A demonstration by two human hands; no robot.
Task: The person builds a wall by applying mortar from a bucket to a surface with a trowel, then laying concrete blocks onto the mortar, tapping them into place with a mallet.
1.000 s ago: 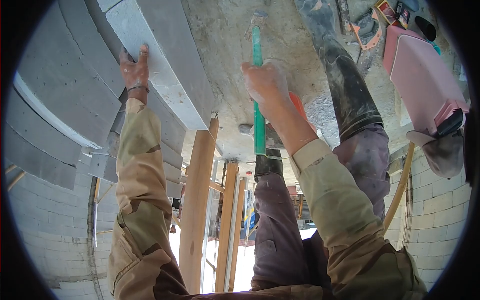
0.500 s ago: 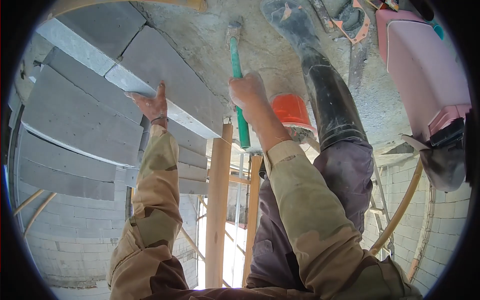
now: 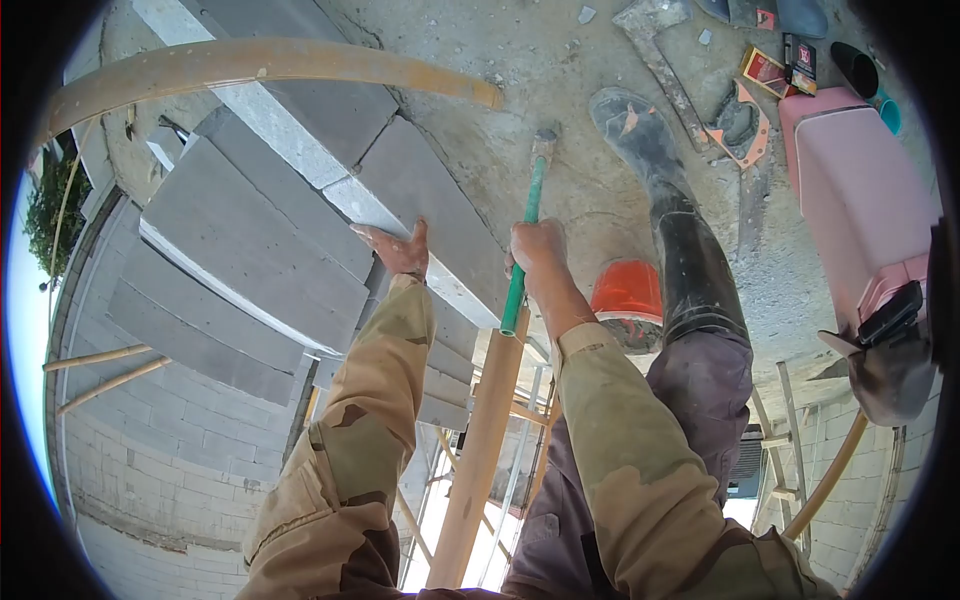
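Observation:
My right hand (image 3: 540, 246) is wrapped round the green handle of a hammer (image 3: 533, 190), whose head lies away from me near the concrete floor. My left hand (image 3: 397, 248) rests against the front edge of a long grey block (image 3: 425, 185), fingers spread and thumb up on its top face. That block lies end to end with another grey block (image 3: 300, 90). A wooden post (image 3: 484, 440) stands below the near end of the row. Just right of my right hand is a red bucket (image 3: 627, 290).
A curved yellowish pole (image 3: 280, 60) crosses the upper left. More grey slabs (image 3: 250, 245) lie left of my left arm. A saw (image 3: 662, 70), an orange-handled tool (image 3: 760, 125), small boxes (image 3: 765, 72) and a pink container (image 3: 860, 170) are at the upper right. My black boot (image 3: 690, 240) stands beside the bucket.
The view has shifted, so the hands, blocks and bucket appear lower and further right, and more of the curved pole shows. My right hand still holds the hammer; my left stays at the block's edge.

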